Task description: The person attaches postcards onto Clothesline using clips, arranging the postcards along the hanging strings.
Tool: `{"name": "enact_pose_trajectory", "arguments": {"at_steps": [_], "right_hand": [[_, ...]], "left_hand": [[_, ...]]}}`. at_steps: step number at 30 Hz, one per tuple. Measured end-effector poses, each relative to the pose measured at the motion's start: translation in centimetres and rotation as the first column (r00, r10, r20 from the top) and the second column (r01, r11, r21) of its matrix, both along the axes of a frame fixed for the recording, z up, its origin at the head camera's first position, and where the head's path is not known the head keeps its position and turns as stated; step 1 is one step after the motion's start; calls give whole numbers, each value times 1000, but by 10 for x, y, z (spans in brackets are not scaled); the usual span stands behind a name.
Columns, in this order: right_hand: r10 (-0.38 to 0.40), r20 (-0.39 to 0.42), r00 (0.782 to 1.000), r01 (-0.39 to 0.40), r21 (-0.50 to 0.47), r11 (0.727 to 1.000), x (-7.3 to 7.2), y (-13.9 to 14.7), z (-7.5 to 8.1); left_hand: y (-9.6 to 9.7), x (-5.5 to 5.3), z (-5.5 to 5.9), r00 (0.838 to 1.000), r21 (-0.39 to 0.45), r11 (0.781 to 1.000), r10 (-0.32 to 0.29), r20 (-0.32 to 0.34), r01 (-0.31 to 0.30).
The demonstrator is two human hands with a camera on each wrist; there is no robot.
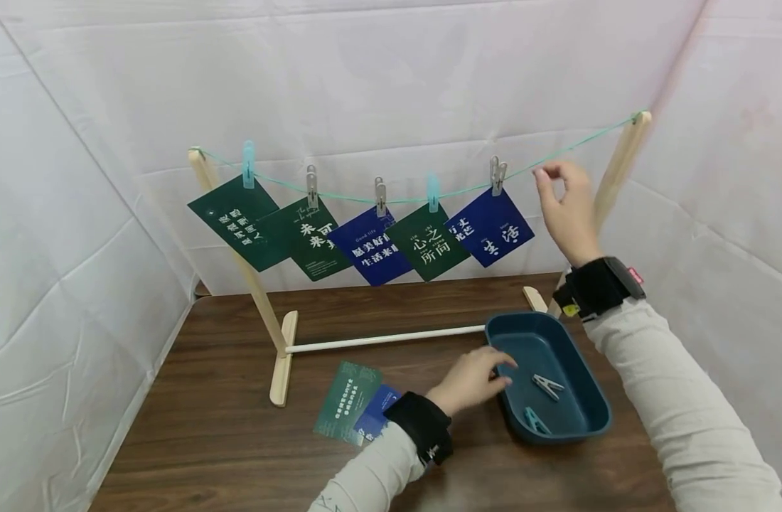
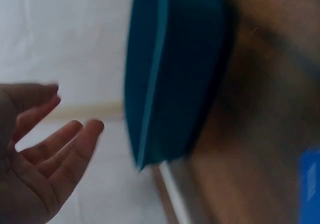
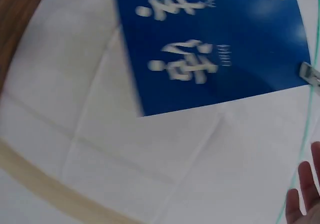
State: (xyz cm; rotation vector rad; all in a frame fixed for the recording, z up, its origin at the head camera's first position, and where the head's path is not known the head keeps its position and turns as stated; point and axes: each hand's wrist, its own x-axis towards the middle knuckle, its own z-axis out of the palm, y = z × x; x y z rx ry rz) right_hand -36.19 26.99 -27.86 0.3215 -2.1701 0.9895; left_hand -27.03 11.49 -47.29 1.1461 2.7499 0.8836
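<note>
Hanging cards on a string looks like the step in hand. The end card [image 1: 490,227], a blue one, hangs just left of the right grip [image 1: 570,213], and a clear peg [image 1: 497,176] pins it to the string [image 1: 576,144]. The right grip is by the string, fingers loose, with nothing in it. Four more cards [image 1: 429,242] hang farther left. The left grip [image 1: 473,380] is loose and bare too, at the tub's [image 1: 592,398] left edge; I can't tell if they touch. To its right, inside, lie a gray peg [image 1: 547,386] and a teal peg [image 1: 533,418]. To its left, on the counter [image 1: 205,427], are a green card [image 1: 346,402] and a blue card [image 1: 379,412]. Next, I think, calls for pinching a peg and bringing a card up beside the right grip.
</note>
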Motion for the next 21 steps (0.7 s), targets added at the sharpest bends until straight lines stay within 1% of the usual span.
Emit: {"name": "enact_pose_trajectory", "arguments": {"at_steps": [2,4,5,7,9,11,14,16,17,18,19,21], "right_hand": [[-26,26,999,26,10,1000,5,6,-16],[-34,75,997,29,65,997,7,13,-36],[-26,103,994,16,95,995,8,17,-46],[-20,153,988,-2,140,990,9,24,-65],[-18,190,982,-15,170,985,8,30,-81],[-21,220,975,-22,187,982,8,35,-93],[-25,266,964,-29,198,980,9,39,-105],[-25,303,953,-40,205,978,10,40,-111],[-26,326,945,-47,213,976,11,41,-114],[-23,350,936,-57,217,974,11,41,-117],[-21,378,925,-70,225,972,11,42,-121],[-8,429,903,-107,243,964,11,42,-130]], "left_hand": [[7,7,-10,997,-94,992,-83,2,83],[13,13,-18,990,-179,974,-141,7,140],[16,16,-22,987,-211,964,-160,22,161],[22,21,-30,983,-265,947,-178,43,183],[27,26,-36,983,-314,932,-175,45,181],[32,30,-43,984,-372,912,-175,20,169],[39,34,-51,983,-462,876,-177,-42,138],[43,36,-55,981,-506,856,-177,-84,111],[44,37,-58,980,-518,850,-175,-97,100],[46,38,-59,979,-521,849,-170,-112,87],[47,38,-61,978,-520,851,-162,-133,71],[49,39,-66,974,-503,864,-146,-172,41]]}}
